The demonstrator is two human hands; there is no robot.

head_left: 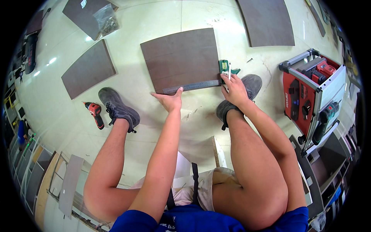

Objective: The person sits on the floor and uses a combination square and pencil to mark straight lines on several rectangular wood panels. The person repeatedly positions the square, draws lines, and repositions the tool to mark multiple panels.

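Observation:
A dark brown board (181,58) lies flat on the floor in front of me, between my shoes. A steel ruler blade (197,85) lies along its near edge and runs to a green square handle with a level vial (224,66) at the board's right side. My left hand (172,100) is at the near left corner, fingers stretched out and thumb tip on the blade's left end. My right hand (235,91) is beside the handle, with a white pen (230,71) upright between its fingers. Whether those fingers also touch the handle is hard to see.
A red and black drill (94,114) lies by my left shoe. More brown boards (89,69) lie around, one under a clear bag of screws (107,22). At right stands a red tool case (297,100) carrying power tools. A screw (249,60) lies on the floor.

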